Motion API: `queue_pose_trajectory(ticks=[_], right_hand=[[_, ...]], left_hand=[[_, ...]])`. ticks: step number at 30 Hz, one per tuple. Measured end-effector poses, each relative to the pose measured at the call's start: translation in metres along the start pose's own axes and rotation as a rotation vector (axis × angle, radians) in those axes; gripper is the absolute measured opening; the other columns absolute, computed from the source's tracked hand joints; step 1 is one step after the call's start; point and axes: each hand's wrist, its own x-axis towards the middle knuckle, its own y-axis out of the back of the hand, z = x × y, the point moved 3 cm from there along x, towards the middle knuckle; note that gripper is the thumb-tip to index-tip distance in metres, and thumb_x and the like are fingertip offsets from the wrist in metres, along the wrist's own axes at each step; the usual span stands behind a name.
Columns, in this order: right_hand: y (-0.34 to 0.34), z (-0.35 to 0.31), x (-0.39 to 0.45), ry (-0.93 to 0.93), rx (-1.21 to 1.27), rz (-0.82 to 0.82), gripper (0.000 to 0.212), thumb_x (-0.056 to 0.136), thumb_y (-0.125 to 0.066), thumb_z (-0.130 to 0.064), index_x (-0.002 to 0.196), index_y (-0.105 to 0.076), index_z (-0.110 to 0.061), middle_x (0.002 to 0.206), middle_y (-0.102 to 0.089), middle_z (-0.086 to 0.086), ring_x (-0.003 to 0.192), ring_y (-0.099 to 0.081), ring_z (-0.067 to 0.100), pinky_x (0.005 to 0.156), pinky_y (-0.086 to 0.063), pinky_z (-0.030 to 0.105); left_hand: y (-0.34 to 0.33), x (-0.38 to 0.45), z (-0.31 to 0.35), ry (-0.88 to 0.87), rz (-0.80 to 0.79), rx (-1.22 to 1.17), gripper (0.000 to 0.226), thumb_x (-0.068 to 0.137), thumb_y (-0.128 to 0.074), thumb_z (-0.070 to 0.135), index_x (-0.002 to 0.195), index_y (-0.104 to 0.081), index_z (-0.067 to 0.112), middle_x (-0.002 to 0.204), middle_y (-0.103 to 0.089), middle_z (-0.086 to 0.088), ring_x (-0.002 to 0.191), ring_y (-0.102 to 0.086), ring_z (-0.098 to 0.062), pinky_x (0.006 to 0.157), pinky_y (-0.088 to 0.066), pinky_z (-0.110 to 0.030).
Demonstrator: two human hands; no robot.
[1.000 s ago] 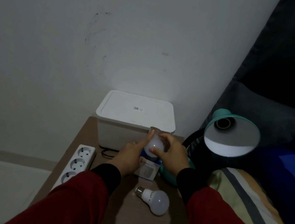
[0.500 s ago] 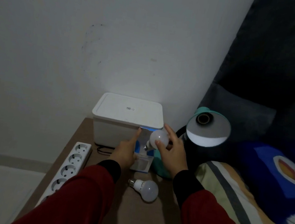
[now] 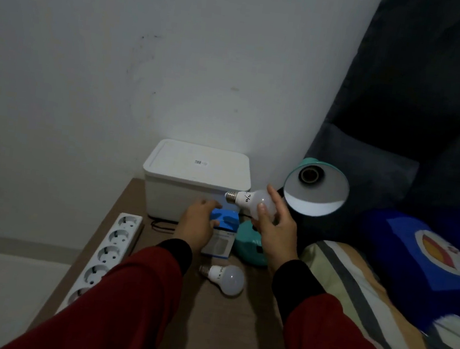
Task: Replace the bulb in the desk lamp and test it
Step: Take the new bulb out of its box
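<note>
My right hand (image 3: pixel 275 232) grasps the new bulb (image 3: pixel 251 203) by its smooth globe, threads pointing left. It's probably light, slippery, fragile. My left hand (image 3: pixel 197 222) curls over the box (image 3: pixel 220 235).

Dim room: scuffed white wall (image 3: pixel 121 59), brown bedside table (image 3: pixel 219 323), striped bedding (image 3: pixel 354 282)
</note>
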Motion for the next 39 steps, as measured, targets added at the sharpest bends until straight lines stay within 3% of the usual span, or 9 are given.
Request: queue_pose_trajectory(ticks=[7, 17, 23, 27, 30, 32, 34, 36, 39], right_hand=[[-0.007, 0.015, 0.005, -0.033, 0.030, 0.008, 0.040, 0.093, -0.054, -0.017, 0.113, -0.051, -0.052, 0.142, -0.047, 0.005, 0.127, -0.049, 0.025, 0.104, -0.045, 0.050], [-0.011, 0.023, 0.009, -0.081, 0.080, 0.042, 0.049, 0.089, -0.059, -0.010, 0.134, -0.048, -0.028, 0.130, -0.047, 0.001, 0.120, -0.052, 0.024, 0.101, -0.048, 0.049], [-0.010, 0.002, -0.011, -0.048, 0.114, 0.084, 0.056, 0.082, -0.063, 0.001, 0.130, -0.049, -0.024, 0.121, -0.047, -0.003, 0.109, -0.051, 0.012, 0.093, -0.052, 0.031], [-0.007, -0.020, -0.037, 0.070, 0.275, 0.216, 0.049, 0.080, -0.066, 0.006, 0.115, -0.048, -0.023, 0.113, -0.052, 0.001, 0.087, -0.064, 0.005, 0.065, -0.054, 0.010], [0.004, -0.032, -0.053, 0.131, 0.335, 0.416, 0.052, 0.077, -0.073, -0.004, 0.102, -0.045, -0.039, 0.122, -0.052, 0.009, 0.100, -0.063, 0.020, 0.069, -0.057, 0.016], [0.015, -0.038, -0.057, 0.134, 0.321, 0.550, 0.049, 0.077, -0.074, -0.011, 0.105, -0.044, -0.037, 0.127, -0.051, 0.012, 0.103, -0.062, 0.022, 0.071, -0.057, 0.016], [0.026, -0.042, -0.054, 0.101, 0.277, 0.652, 0.048, 0.078, -0.074, -0.016, 0.115, -0.044, -0.023, 0.125, -0.052, 0.013, 0.098, -0.062, 0.021, 0.063, -0.052, 0.006], [0.036, -0.043, -0.046, 0.044, 0.236, 0.690, 0.052, 0.078, -0.074, -0.022, 0.119, -0.043, -0.017, 0.123, -0.054, 0.011, 0.093, -0.062, 0.022, 0.054, -0.047, 0.000], [0.046, -0.043, -0.030, -0.023, 0.172, 0.669, 0.054, 0.079, -0.073, -0.027, 0.122, -0.042, -0.020, 0.126, -0.053, 0.010, 0.095, -0.061, 0.024, 0.050, -0.046, 0.005]], left_hand=[[-0.011, 0.001, -0.007, -0.063, 0.013, 0.090, 0.033, 0.091, -0.057, 0.009, 0.123, -0.060, 0.014, 0.125, -0.057, -0.010, 0.114, -0.056, -0.024, 0.098, -0.049, -0.036], [-0.013, 0.002, -0.015, -0.072, 0.006, 0.114, 0.029, 0.091, -0.057, 0.012, 0.119, -0.064, 0.013, 0.124, -0.059, -0.008, 0.116, -0.054, -0.022, 0.101, -0.045, -0.031], [-0.006, 0.002, -0.014, -0.056, -0.088, 0.164, 0.030, 0.092, -0.056, 0.015, 0.121, -0.063, 0.013, 0.128, -0.057, -0.008, 0.118, -0.054, -0.024, 0.102, -0.043, -0.033], [0.015, 0.012, 0.005, -0.071, -0.037, 0.158, 0.032, 0.092, -0.056, 0.016, 0.123, -0.061, 0.010, 0.127, -0.056, -0.014, 0.117, -0.053, -0.028, 0.102, -0.040, -0.034], [0.037, 0.022, 0.038, -0.158, 0.067, 0.147, 0.032, 0.091, -0.057, 0.015, 0.122, -0.062, 0.009, 0.122, -0.060, -0.017, 0.116, -0.055, -0.030, 0.099, -0.035, -0.028], [0.046, 0.026, 0.068, -0.226, 0.111, 0.112, 0.031, 0.092, -0.056, 0.018, 0.122, -0.062, 0.011, 0.120, -0.063, -0.016, 0.113, -0.057, -0.029, 0.097, -0.037, -0.029], [0.050, 0.028, 0.098, -0.290, 0.117, 0.057, 0.032, 0.093, -0.055, 0.018, 0.124, -0.061, 0.012, 0.121, -0.063, -0.015, 0.111, -0.059, -0.026, 0.095, -0.039, -0.025], [0.047, 0.029, 0.125, -0.352, 0.089, 0.036, 0.034, 0.094, -0.055, 0.018, 0.127, -0.058, 0.012, 0.125, -0.062, -0.013, 0.112, -0.060, -0.024, 0.092, -0.038, -0.019], [0.036, 0.032, 0.156, -0.429, 0.037, 0.038, 0.041, 0.094, -0.054, 0.017, 0.135, -0.051, 0.014, 0.132, -0.058, -0.012, 0.117, -0.058, -0.024, 0.096, -0.037, -0.020]])
